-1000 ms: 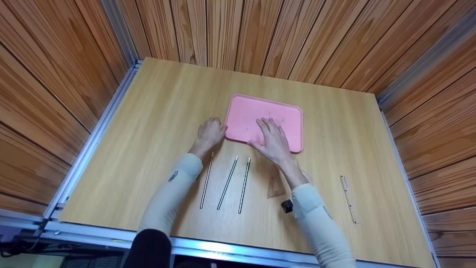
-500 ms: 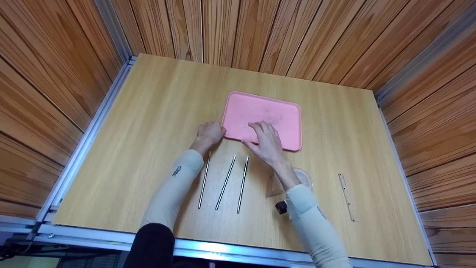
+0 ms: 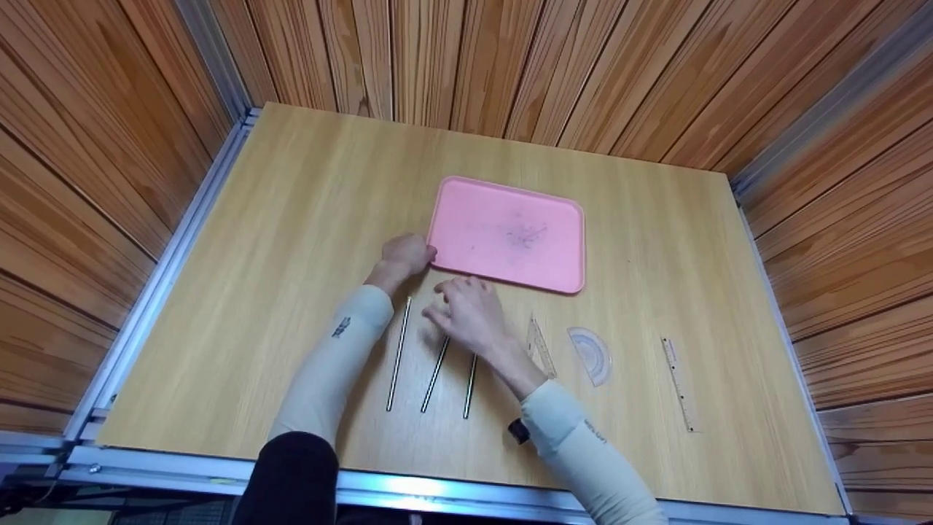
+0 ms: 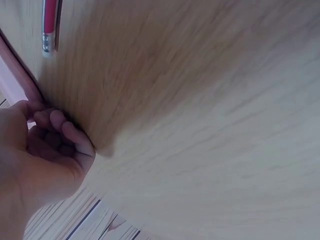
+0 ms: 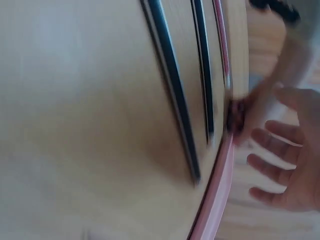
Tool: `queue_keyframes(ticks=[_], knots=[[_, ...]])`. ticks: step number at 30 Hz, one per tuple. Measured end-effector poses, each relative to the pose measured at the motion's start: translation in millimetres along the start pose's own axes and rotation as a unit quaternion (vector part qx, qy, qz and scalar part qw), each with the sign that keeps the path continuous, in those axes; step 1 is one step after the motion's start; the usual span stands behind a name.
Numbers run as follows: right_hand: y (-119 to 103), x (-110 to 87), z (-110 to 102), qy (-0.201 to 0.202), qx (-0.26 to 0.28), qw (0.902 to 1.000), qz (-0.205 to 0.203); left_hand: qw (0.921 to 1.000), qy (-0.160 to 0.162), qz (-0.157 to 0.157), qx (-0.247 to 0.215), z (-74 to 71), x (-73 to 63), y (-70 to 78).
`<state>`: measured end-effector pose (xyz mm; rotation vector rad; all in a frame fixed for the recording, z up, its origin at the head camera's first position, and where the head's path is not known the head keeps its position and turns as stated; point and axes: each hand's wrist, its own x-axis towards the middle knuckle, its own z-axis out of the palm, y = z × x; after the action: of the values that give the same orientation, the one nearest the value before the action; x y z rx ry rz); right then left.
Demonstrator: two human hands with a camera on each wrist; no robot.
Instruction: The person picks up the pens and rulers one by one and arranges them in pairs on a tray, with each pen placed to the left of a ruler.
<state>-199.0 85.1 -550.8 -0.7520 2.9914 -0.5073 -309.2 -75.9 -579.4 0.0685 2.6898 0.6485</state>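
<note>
My left hand point(image 3: 405, 251) is at the near left corner of a pink tray point(image 3: 474, 208); in the left wrist view its thumb and curled forefinger pinch the rim. Dark smudges mark the tray's middle. My right hand point(image 3: 472, 313) hovers over the far ends of the pencils, fingers loosely bent and spread, holding nothing. Three pencils lie side by side in front of the tray: a red pencil point(image 4: 50, 20) with a white eraser on the left, then a dark pencil point(image 5: 204, 70) and another dark pencil point(image 5: 172, 95). The right hand partly covers the two dark ones in the head view.
Right of the pencils lie a clear set square point(image 3: 541, 350), a clear protractor point(image 3: 592, 356) and, farther right, a clear ruler point(image 3: 678, 383). A wooden table point(image 3: 321, 189) carries everything, with metal rails along its edges and wood-panelled walls point(image 3: 510, 65) around it.
My right hand has left the tray's surface and come back and left, over the pencils, uncovering the smudges, set square and protractor. The left hand stays at the tray's corner.
</note>
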Motion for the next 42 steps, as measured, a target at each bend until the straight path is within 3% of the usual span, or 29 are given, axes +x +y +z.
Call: queue_keyframes(ticks=[10,17,23,29,35,42], knots=[[-41,-5.2,23,-0.026,-0.099,0.9945,0.021,0.9995,-0.003,-0.021,-0.021,-6.2,1.4,5.4],[-57,-4.9,38,-0.056,-0.144,0.9878,0.017,0.9994,0.024,-0.005,0.024,-5.2,-0.5,14.8],[-64,-6.7,45,-0.096,-0.154,0.9834,0.014,0.9984,0.035,-0.02,0.039,0.1,0.7,22.9],[-65,-5.2,46,-0.121,-0.15,0.981,0.016,0.9959,0.076,-0.015,-0.045,4.5,3.4,25.8],[-64,-4.9,45,-0.117,-0.121,0.9854,0.026,0.9889,0.09,-0.004,-0.118,4.3,4.3,24.9],[-65,-8.8,44,-0.119,-0.096,0.9878,0.027,0.9855,0.103,0.026,-0.132,6.4,6.1,21.1]])
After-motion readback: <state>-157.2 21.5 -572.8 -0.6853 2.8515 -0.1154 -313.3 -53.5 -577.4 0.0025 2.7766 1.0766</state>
